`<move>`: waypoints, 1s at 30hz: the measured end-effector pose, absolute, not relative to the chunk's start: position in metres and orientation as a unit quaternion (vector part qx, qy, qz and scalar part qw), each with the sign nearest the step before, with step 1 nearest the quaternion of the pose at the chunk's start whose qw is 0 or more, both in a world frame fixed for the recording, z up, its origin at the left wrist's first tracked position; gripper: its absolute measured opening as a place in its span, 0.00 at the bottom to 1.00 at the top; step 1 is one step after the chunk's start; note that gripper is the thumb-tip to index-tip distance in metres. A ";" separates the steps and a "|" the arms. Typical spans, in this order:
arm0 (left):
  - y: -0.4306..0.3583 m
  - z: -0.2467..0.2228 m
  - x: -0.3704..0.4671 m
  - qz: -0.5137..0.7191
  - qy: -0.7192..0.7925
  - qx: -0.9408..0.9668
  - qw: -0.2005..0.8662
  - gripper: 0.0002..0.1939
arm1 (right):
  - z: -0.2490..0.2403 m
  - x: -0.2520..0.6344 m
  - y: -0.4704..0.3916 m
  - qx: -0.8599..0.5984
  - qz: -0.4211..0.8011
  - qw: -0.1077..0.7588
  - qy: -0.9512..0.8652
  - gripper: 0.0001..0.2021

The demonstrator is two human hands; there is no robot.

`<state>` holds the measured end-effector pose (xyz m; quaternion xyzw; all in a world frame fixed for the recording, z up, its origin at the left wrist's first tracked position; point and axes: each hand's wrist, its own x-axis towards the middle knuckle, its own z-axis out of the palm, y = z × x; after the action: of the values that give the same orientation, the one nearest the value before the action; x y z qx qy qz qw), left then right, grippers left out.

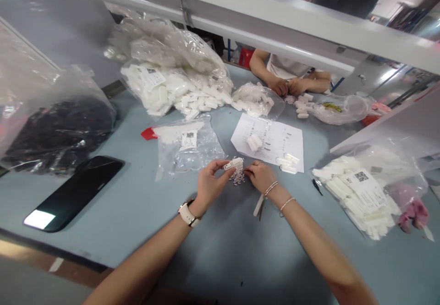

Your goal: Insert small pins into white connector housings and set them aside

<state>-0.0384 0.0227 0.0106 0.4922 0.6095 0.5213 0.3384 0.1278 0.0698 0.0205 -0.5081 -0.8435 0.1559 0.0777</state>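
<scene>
My left hand (213,180) is closed on a white plastic housing (233,163) with a row of small openings along it. Below the housing lies a small heap of tiny white pieces (238,177) on the table. At the heap's right edge, my right hand (260,175) has its fingertips pinched together; whatever they hold is too small to make out. A printed sheet (292,141) lies just beyond, with more white housings (288,163) on its right corner and a white stack (254,143) on its middle. A white stick-like tool (258,205) rests under my right wrist.
A clear bag with a label (189,139) lies left of the sheet. Large bags of white parts (161,87) stand behind, another bag (364,190) right. A dark phone-like slab (74,193) and a bag of black parts (62,126) are left. Across the table, another person's hands (288,86) work.
</scene>
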 end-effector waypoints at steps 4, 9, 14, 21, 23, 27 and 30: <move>0.022 0.012 -0.039 0.520 0.611 0.493 0.337 0.16 | 0.021 0.128 0.069 -0.511 0.156 0.098 -0.839 0.07; 0.023 0.010 -0.039 0.511 0.604 0.513 0.332 0.15 | 0.015 0.137 0.071 -0.528 0.316 0.267 -0.742 0.05; 0.023 0.006 -0.039 0.483 0.603 0.559 0.301 0.13 | 0.007 0.143 0.066 -0.508 0.426 0.369 -0.651 0.09; 0.022 0.005 -0.038 0.473 0.606 0.575 0.278 0.12 | 0.009 0.146 0.059 -0.518 0.391 0.400 -0.647 0.09; 0.022 0.005 -0.039 0.469 0.609 0.576 0.278 0.12 | 0.007 0.148 0.058 -0.528 0.402 0.398 -0.634 0.10; 0.022 0.003 -0.039 0.471 0.607 0.574 0.283 0.12 | 0.002 0.150 0.057 -0.522 0.403 0.408 -0.632 0.08; 0.022 0.003 -0.039 0.469 0.606 0.578 0.280 0.12 | 0.000 0.150 0.056 -0.522 0.397 0.409 -0.635 0.06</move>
<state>-0.0387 0.0216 0.0026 0.5776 0.6065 0.4691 0.2802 0.1496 0.0564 0.0001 -0.5224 -0.6346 0.3968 0.4085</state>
